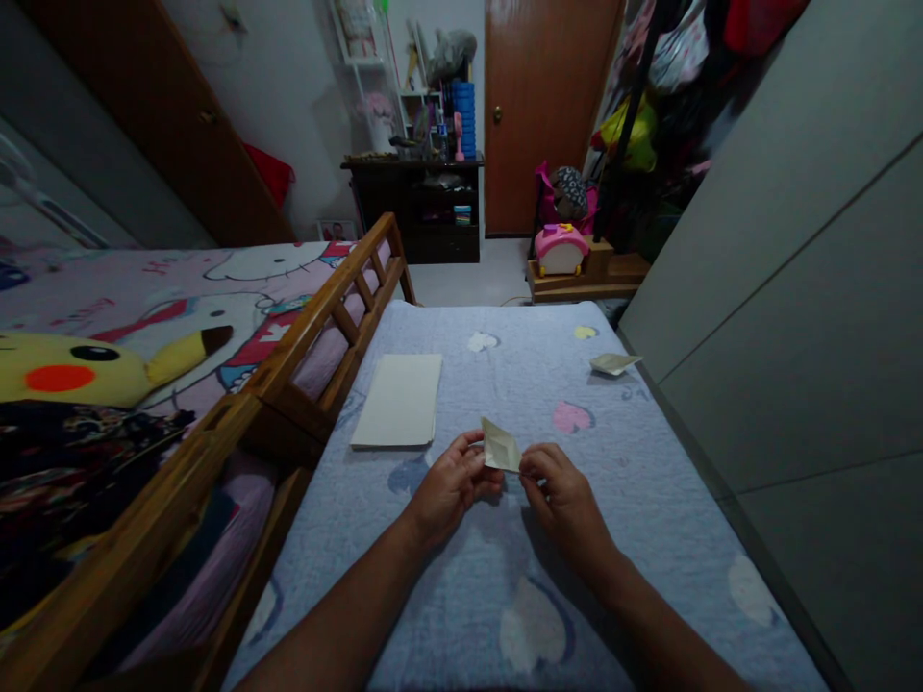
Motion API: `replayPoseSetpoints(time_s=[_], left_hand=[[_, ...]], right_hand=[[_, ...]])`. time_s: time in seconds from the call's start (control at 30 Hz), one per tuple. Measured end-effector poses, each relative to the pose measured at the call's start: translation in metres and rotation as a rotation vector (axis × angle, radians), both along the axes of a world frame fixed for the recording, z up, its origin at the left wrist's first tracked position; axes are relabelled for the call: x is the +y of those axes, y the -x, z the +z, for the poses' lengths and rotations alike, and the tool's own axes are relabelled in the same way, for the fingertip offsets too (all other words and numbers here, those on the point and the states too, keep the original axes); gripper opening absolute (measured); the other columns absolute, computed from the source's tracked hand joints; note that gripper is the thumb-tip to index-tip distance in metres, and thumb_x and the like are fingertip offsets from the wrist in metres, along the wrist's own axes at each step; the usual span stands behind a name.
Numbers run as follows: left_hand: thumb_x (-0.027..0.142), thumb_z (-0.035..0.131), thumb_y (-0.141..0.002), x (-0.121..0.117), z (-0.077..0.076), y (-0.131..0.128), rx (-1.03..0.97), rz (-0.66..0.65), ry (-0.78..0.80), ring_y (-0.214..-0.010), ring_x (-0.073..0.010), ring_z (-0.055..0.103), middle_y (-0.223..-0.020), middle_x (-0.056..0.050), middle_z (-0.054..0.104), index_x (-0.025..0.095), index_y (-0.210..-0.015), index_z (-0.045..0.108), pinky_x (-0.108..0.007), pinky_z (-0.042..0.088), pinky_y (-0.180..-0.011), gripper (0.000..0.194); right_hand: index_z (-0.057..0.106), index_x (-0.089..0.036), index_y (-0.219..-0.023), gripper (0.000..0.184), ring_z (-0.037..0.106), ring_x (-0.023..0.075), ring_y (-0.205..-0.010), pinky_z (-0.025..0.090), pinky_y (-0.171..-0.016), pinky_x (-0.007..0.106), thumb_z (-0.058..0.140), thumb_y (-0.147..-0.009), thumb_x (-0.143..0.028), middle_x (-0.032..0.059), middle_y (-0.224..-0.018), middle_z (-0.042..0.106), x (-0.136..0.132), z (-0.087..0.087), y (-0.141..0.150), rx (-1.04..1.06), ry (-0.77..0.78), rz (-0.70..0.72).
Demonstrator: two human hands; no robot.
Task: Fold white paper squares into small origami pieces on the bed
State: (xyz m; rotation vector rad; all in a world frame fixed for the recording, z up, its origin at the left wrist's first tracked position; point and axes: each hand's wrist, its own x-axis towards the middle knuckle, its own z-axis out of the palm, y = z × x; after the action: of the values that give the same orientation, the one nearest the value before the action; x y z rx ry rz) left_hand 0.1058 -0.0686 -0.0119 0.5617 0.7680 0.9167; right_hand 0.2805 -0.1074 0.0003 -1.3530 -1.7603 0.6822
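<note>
Left hand (453,486) and right hand (566,502) pinch a folded paper (500,445) between them.
Fingers hide its lower edge; a paper stack (397,400) lies left of the hands, a folded piece (614,363) ahead right.

Folded paper (500,445), matt and smooth, paper stack (396,399), matt, bedspread (649,538), rough quilted cloth, bed rail (338,327), glossy varnished wood, door (544,115), satin wood finish

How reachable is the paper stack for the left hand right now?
Likely reachable. The left hand sits close to the paper stack, with only blue bedcover between them, though it is pinching a folded paper now.
</note>
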Motion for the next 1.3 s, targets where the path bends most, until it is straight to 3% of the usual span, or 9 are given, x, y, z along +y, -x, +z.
replayPoseSetpoints(time_s=[0.27, 0.47, 0.6, 0.8, 1.07, 1.3], left_hand=[[0.022, 0.080, -0.071, -0.002, -0.001, 0.000, 0.095, -0.029, -0.011, -0.077, -0.0154, 0.070, -0.111, -0.006, 0.061, 0.021, -0.118, 0.052, -0.025, 0.055, -0.066, 0.055], [0.019, 0.079, -0.068, -0.001, 0.003, 0.002, 0.167, -0.023, -0.015, -0.077, -0.0143, 0.067, -0.113, -0.007, 0.059, 0.020, -0.117, 0.055, -0.026, 0.054, -0.065, 0.055], [0.019, 0.080, -0.068, -0.001, 0.004, 0.002, 0.178, -0.024, -0.007, -0.075, -0.0132, 0.066, -0.110, -0.007, 0.061, 0.020, -0.117, 0.056, -0.026, 0.053, -0.065, 0.055], [0.022, 0.081, -0.069, -0.002, 0.001, 0.002, 0.146, -0.019, -0.009, -0.071, -0.0119, 0.064, -0.103, -0.007, 0.065, 0.018, -0.115, 0.056, -0.025, 0.052, -0.064, 0.053], [0.024, 0.083, -0.068, -0.001, 0.002, 0.002, 0.151, -0.021, -0.001, -0.069, -0.0113, 0.063, -0.099, -0.006, 0.067, 0.018, -0.114, 0.056, -0.024, 0.051, -0.063, 0.053], [0.022, 0.082, -0.069, -0.001, 0.003, 0.003, 0.143, -0.022, 0.021, -0.068, -0.0114, 0.064, -0.098, -0.006, 0.067, 0.018, -0.113, 0.058, -0.024, 0.051, -0.063, 0.051]], right_hand=[[0.057, -0.022, -0.086, 0.017, 0.058, 0.0160, -0.080, 0.046, -0.071, 0.026, 0.045, -0.085, -0.010, 0.0040, -0.089, 0.060, 0.007, 0.007, -0.030, -0.076, -0.086, -0.016], [0.059, -0.021, -0.082, 0.008, 0.060, 0.0171, -0.076, 0.049, -0.067, 0.028, 0.051, -0.083, -0.021, 0.0044, -0.086, 0.062, 0.022, 0.015, -0.090, -0.072, -0.018, -0.132], [0.061, -0.021, -0.084, 0.016, 0.064, 0.0179, -0.068, 0.051, -0.059, 0.028, 0.054, -0.080, -0.036, 0.0039, -0.077, 0.065, 0.039, 0.011, -0.139, 0.020, 0.141, -0.275], [0.062, -0.021, -0.081, 0.017, 0.060, 0.0150, -0.055, 0.049, -0.053, 0.026, 0.059, -0.071, -0.033, 0.0027, -0.067, 0.068, 0.071, 0.002, -0.195, 0.041, 0.232, -0.411], [0.062, -0.019, -0.080, 0.012, 0.063, 0.0159, -0.056, 0.050, -0.053, 0.025, 0.057, -0.069, -0.024, 0.0033, -0.064, 0.068, 0.106, -0.011, -0.223, 0.080, 0.246, -0.434], [0.060, -0.019, -0.077, 0.011, 0.064, 0.0171, -0.057, 0.049, -0.052, 0.025, 0.057, -0.066, -0.022, 0.0030, -0.063, 0.068, 0.118, -0.019, -0.233, 0.111, 0.285, -0.451]])
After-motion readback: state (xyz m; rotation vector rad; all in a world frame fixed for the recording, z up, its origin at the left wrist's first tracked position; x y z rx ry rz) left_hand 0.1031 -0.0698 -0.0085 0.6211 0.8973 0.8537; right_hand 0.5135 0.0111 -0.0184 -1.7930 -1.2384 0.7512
